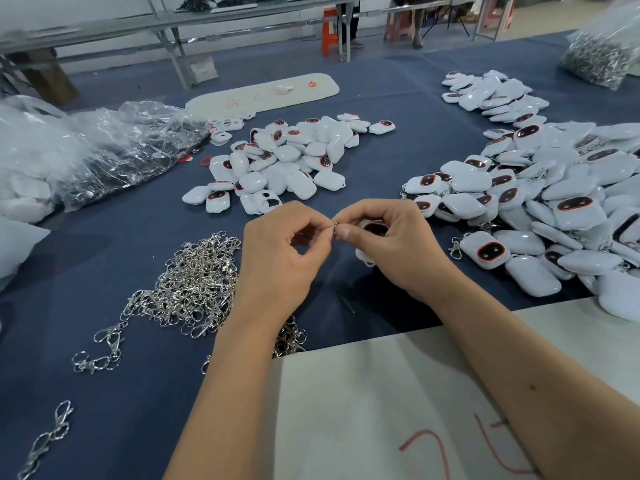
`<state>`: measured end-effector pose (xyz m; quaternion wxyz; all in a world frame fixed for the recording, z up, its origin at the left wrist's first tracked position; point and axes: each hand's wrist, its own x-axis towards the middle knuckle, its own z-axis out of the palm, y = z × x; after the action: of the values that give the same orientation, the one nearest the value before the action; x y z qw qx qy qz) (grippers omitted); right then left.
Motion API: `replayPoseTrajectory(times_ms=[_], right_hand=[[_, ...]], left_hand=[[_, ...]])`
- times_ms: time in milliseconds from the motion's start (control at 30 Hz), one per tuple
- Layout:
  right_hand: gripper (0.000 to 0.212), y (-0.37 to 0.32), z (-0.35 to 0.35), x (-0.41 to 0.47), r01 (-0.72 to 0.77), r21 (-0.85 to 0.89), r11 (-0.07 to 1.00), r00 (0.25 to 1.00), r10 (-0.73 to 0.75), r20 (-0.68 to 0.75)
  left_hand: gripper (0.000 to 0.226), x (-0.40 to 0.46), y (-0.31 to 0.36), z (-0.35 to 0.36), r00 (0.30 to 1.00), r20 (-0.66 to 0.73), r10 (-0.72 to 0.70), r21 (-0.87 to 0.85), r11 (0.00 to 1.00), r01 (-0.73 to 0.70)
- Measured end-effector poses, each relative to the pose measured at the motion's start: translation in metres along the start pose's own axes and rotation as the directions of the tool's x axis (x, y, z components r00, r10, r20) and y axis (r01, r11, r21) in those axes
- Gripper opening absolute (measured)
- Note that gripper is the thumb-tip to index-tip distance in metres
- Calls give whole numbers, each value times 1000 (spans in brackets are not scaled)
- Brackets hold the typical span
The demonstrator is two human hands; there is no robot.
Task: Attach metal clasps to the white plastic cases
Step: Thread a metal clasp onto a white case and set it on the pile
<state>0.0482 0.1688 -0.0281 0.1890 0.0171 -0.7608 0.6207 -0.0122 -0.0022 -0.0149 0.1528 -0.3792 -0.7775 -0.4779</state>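
Both hands are raised just above the blue cloth, fingertips meeting in the middle. The left hand [287,247] has its thumb and forefinger curled in a pinch on a small metal ring [335,226], which sits right at the meeting point of the two hands. The right hand [391,244] is curled round a white plastic case [372,230] with a dark, red-rimmed window, its thumb pressed up against the ring; most of the case is hidden under the fingers, so how far the ring is threaded on cannot be told. Just to the left of the left wrist lies a tangled heap of silver metal clasps [194,285], with a few loose ones [100,351] strung out toward the near edge of the table [138,393]. Under the forearms a sheet of white paper [363,410] with red scrawl covers the near corner. Beyond the hands sits a pile of bare white cases [277,161], and to the right a much larger spread of cases with clasps [554,209] already hanging from them, reaching back along the table. On the far left a crumpled clear plastic bag [104,147] lies on its side; at the far right corner another clear bag of metal parts [595,53] stands. A white oblong board [263,91] with red marks lies at the far side.
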Motion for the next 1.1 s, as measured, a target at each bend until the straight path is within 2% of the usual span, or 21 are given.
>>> replayPoseTrajectory(times_ms=[100,167,300,500,567,633,733,833,1100], right_hand=[[14,1,0,-1,14,-52,999,999,-15,-32],[16,0,2,-2,70,-181,981,995,-82,-62],[15,-3,7,-3,227,-464,856,959,-280,-49],[16,-5,10,-5,318,-619,718,917,-399,8],[16,-6,11,-5,334,-631,700,906,-423,10],[15,-7,13,-6,320,-579,750,907,-420,-42],[11,-6,14,-6,213,-418,883,953,-282,-108],[10,-5,12,-4,123,-323,938,980,-167,-111],[10,-10,15,-7,247,-417,875,927,-339,-162]], left_hand=[[13,0,1,0,1000,12,5,15,1000,-5],[13,-1,1,-1,1000,27,9,44,999,-10],[12,-2,3,-3,999,48,-4,95,996,-1],[13,-3,4,0,997,38,-63,111,992,58],[14,-3,4,0,994,23,-103,57,993,102],[13,-3,4,0,991,2,-136,-5,991,136],[12,-2,3,0,992,-4,-127,-7,992,127],[11,-2,0,2,994,-1,-110,19,994,110],[9,-1,-1,9,990,-91,-104,-10,995,103]])
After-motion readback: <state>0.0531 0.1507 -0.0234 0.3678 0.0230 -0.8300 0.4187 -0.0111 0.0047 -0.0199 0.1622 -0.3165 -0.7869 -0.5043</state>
